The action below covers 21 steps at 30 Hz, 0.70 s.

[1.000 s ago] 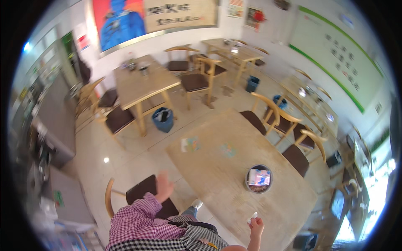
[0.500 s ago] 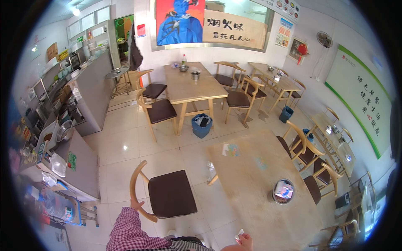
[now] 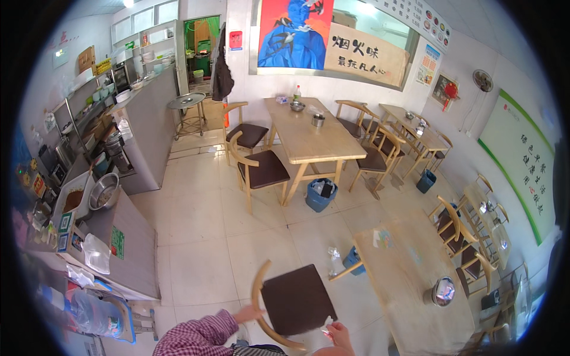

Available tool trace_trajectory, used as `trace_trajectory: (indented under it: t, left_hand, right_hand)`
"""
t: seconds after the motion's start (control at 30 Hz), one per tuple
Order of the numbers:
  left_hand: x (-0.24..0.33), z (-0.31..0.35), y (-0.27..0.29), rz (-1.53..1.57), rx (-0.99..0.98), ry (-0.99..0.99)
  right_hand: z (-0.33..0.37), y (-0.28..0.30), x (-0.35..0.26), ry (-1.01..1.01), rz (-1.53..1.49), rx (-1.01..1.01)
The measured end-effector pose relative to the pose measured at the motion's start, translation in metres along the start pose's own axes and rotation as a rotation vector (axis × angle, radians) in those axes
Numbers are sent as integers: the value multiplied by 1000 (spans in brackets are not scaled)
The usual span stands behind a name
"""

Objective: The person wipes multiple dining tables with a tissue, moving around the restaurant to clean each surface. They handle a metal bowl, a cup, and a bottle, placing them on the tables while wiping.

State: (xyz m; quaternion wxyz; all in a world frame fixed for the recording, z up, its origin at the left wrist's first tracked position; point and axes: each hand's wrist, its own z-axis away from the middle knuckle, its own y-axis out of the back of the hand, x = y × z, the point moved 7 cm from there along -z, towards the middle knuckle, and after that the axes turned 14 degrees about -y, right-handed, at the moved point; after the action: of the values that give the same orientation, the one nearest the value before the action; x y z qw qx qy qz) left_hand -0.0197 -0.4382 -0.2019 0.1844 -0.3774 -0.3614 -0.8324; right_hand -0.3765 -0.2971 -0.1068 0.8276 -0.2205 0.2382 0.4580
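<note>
A wooden chair (image 3: 298, 299) with a dark brown seat and a curved back rail stands low in the middle of the view. My left hand (image 3: 247, 313) reaches out of a pink checked sleeve and closes on the curved rail; its fingertips are partly hidden there. At the seat's near right corner, my right hand (image 3: 339, 334) pinches a crumpled white tissue (image 3: 327, 324). Right of this hand is a wooden table (image 3: 398, 291) bearing a round metal bowl (image 3: 440, 292) with a packet in it.
Left stands a grey counter (image 3: 133, 252) with a metal basin (image 3: 105, 191); large water bottles (image 3: 95, 311) are below. Ahead, another wooden table (image 3: 309, 139) has chairs around it and a blue bin (image 3: 321, 195) at its near end. More chairs (image 3: 466, 249) line the right.
The view has swung left, so the room appears shifted right. My right hand, with the tissue, now shows beside the chair seat. My left hand is still at the chair's back rail.
</note>
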Motion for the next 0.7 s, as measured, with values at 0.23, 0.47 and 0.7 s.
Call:
trace_trajectory:
  t: [0.23,0.47,0.7]
  left_hand:
    - [65,-40,9,302,-684,-402]
    - [8,-153,236,-98,-111,-487]
    - [-21,-301,426,-199,39,-229]
  right_hand:
    - [-43,-182,-127,141,115,-200]
    - [-147,-239,-185,109,18,-112]
    - [-314,-326,-321,111,87,-151]
